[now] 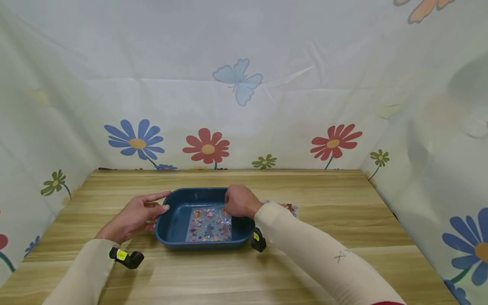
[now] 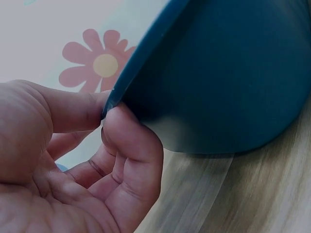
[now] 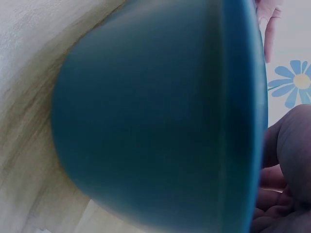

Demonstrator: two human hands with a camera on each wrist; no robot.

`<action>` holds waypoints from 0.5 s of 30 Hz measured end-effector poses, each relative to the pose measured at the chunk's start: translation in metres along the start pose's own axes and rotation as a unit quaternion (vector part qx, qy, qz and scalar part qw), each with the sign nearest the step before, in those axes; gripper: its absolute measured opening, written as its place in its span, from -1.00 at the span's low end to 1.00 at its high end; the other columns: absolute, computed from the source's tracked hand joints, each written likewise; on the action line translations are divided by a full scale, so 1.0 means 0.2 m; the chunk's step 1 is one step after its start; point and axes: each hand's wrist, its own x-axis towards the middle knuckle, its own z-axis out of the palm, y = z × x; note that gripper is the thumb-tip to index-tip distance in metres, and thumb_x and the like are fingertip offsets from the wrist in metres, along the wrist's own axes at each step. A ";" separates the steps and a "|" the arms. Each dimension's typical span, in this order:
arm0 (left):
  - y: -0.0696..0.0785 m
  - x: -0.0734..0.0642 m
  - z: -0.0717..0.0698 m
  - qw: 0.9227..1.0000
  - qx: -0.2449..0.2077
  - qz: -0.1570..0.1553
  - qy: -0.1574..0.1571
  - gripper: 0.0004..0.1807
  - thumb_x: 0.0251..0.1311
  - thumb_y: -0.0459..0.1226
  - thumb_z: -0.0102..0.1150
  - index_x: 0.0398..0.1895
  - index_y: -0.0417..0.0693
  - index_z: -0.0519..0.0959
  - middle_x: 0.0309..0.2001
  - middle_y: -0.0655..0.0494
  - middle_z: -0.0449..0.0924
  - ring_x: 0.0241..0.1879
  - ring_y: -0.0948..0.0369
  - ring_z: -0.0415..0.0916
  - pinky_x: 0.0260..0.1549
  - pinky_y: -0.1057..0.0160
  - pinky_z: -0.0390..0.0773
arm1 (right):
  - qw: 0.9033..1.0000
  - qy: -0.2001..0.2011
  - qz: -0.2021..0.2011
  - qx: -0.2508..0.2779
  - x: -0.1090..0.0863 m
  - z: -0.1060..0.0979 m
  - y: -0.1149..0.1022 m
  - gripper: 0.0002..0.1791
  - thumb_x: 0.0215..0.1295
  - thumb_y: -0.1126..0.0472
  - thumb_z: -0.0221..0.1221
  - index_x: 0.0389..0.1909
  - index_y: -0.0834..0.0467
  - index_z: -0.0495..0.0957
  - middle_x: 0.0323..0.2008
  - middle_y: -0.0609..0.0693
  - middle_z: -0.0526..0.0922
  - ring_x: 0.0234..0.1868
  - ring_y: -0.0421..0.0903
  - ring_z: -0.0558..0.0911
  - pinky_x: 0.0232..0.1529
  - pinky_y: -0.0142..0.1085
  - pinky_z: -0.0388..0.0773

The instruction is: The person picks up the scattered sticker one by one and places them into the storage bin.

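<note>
A deep blue rectangular basin (image 1: 204, 245) with rounded corners stands on the table in the head view. My left hand (image 1: 134, 217) pinches its left rim (image 2: 121, 87) between thumb and finger, as the left wrist view shows. A clear sheet of colourful cartoon stickers (image 1: 209, 228) lies inside the basin. My right hand (image 1: 241, 201) reaches over the right rim with curled fingers and grips the sheet's upper right corner; the fingertips are hidden. In the right wrist view the basin's outer wall (image 3: 146, 111) covers much of the right hand (image 3: 286, 170).
Another patterned sheet (image 1: 288, 207) lies on the wooden table (image 1: 190, 279) right of the basin, partly behind the right forearm. A flowered curtain (image 1: 282, 114) hangs behind the table and at both sides. Small black cameras (image 1: 129, 258) sit on both wrists.
</note>
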 end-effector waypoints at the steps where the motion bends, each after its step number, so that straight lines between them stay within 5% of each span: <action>1: 0.00 0.00 0.00 1.000 0.001 0.001 0.000 -0.26 0.49 -0.19 0.21 0.66 0.10 0.18 -0.25 0.10 0.52 -0.33 0.21 0.47 -0.37 0.24 0.69 | 1.000 0.000 -0.003 0.000 0.00 0.00 0.00 -0.82 0.33 0.19 0.34 -0.21 0.22 0.81 -0.40 0.01 0.72 -0.44 -0.11 0.58 -0.40 -0.36 0.56; 5: 0.00 0.00 0.00 1.000 0.006 0.002 0.002 -0.26 0.49 -0.20 0.20 0.66 0.10 0.17 -0.25 0.10 0.51 -0.33 0.20 0.46 -0.37 0.24 0.69 | 1.000 -0.001 -0.015 0.003 0.00 -0.02 0.01 -0.80 0.33 0.21 0.31 -0.46 0.20 0.78 -0.66 -0.07 0.50 -0.60 -0.14 0.44 -0.54 -0.38 0.36; 12: 0.01 0.00 0.01 1.000 0.009 0.003 0.003 -0.27 0.50 -0.20 0.20 0.66 0.09 0.17 -0.25 0.08 0.51 -0.34 0.20 0.47 -0.38 0.24 0.68 | 0.999 0.003 -0.036 0.000 0.00 -0.04 0.02 -0.71 0.31 0.27 0.26 -0.63 0.16 0.70 -0.71 -0.10 0.48 -0.63 -0.16 0.39 -0.56 -0.38 0.32; 15: 0.01 0.01 0.01 1.000 0.006 0.003 0.002 -0.27 0.50 -0.21 0.19 0.66 0.10 0.18 -0.25 0.08 0.51 -0.35 0.21 0.47 -0.39 0.24 0.67 | 0.999 -0.006 -0.045 0.000 0.00 -0.05 0.01 -0.58 0.30 0.30 0.24 -0.80 0.11 0.54 -0.80 -0.13 0.27 -0.71 -0.17 0.22 -0.63 -0.37 0.17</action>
